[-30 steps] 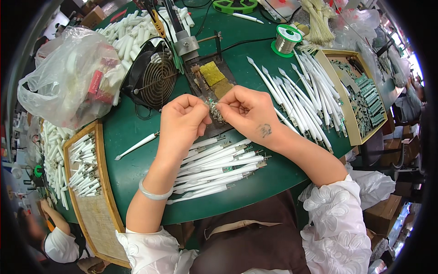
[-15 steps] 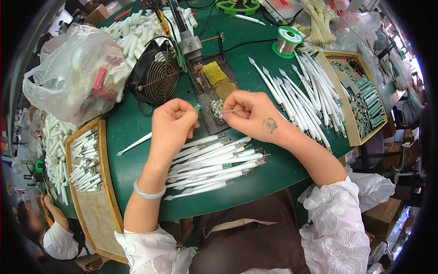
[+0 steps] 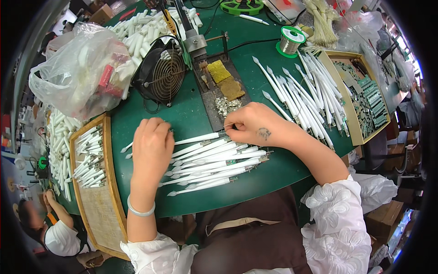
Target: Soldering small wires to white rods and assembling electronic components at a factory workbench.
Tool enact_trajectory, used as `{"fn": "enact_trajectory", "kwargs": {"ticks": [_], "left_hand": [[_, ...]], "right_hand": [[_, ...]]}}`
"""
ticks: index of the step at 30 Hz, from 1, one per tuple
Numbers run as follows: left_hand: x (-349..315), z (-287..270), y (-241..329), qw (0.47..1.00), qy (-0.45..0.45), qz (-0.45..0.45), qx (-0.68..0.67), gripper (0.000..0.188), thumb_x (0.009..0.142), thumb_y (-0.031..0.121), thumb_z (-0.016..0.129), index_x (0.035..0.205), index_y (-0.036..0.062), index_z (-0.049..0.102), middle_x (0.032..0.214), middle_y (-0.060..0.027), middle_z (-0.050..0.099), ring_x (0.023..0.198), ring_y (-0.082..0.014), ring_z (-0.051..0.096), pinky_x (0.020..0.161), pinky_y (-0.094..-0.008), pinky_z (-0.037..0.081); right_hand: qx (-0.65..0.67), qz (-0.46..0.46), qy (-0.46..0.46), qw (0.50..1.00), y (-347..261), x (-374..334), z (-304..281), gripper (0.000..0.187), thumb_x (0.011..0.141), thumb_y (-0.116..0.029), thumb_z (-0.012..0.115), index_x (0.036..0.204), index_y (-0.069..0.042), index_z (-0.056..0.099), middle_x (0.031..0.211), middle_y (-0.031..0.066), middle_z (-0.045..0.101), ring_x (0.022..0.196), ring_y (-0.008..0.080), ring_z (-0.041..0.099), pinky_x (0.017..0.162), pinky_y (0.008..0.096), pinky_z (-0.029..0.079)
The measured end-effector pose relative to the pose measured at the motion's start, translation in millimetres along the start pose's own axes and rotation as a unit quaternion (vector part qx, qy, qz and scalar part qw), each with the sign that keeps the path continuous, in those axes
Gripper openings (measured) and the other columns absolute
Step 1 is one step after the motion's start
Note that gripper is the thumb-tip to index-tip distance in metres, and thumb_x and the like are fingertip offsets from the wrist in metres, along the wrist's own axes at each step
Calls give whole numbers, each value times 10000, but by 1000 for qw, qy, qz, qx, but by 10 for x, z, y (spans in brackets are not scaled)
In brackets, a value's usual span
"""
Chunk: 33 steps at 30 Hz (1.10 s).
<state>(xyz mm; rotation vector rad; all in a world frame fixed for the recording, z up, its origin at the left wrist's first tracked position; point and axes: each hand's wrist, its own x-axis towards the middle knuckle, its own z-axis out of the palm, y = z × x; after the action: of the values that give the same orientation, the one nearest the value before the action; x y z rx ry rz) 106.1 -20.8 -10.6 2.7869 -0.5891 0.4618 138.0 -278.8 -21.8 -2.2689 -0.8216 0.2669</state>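
Observation:
My left hand (image 3: 153, 144) is bent downward with its fingers closed, left of the pile of white candle-shaped sticks (image 3: 214, 160). A small green piece, like a bit of circuit board, shows at its fingertips; the fingers hide most of it. Thin stick tips (image 3: 127, 155) poke out beyond that hand's left side. My right hand (image 3: 253, 124) pinches a thin pale wire (image 3: 228, 124) between thumb and forefinger. It is just above the far end of the pile, near the silvery solder scraps (image 3: 227, 106) on the dark soldering stand (image 3: 212, 112).
A black fan (image 3: 162, 75) stands behind my left hand, with a filled plastic bag (image 3: 82, 73) beside it. A wooden-framed tray (image 3: 109, 192) lies left. More white sticks (image 3: 296, 96), a solder spool (image 3: 289, 42) and a box of green boards (image 3: 326, 59) are right. Another person sits far left.
My left hand has moved left and down, away from the soldering stand, and its fingers now point lower. My right hand has shifted slightly down. The whole view has swung a little.

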Motion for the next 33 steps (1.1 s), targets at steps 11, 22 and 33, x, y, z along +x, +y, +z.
{"fn": "enact_trajectory", "kwargs": {"ticks": [11, 22, 33], "left_hand": [[268, 81, 348, 843, -201, -181, -466, 113, 895, 105, 594, 942, 2, 592, 730, 6, 583, 594, -42, 502, 526, -189, 402], [346, 51, 452, 763, -237, -258, -543, 105, 908, 97, 573, 934, -4, 586, 727, -9, 593, 546, -30, 500, 435, -164, 347], [277, 244, 460, 870, -147, -180, -435, 108, 807, 61, 637, 869, -22, 609, 731, -31, 626, 585, -56, 550, 542, -214, 443]], "right_hand": [[144, 28, 98, 984, -110, -1, -38, 71, 786, -68, 667, 803, -34, 608, 533, -18, 423, 482, 61, 382, 472, 240, 345], [-59, -218, 230, 946, 27, 40, 56, 133, 702, -46, 683, 801, -70, 599, 658, 34, 596, 510, 192, 571, 452, 302, 440], [-18, -48, 108, 993, -94, 29, 55, 136, 788, -140, 646, 877, -76, 567, 614, 64, 543, 545, 230, 549, 513, 338, 429]]}}
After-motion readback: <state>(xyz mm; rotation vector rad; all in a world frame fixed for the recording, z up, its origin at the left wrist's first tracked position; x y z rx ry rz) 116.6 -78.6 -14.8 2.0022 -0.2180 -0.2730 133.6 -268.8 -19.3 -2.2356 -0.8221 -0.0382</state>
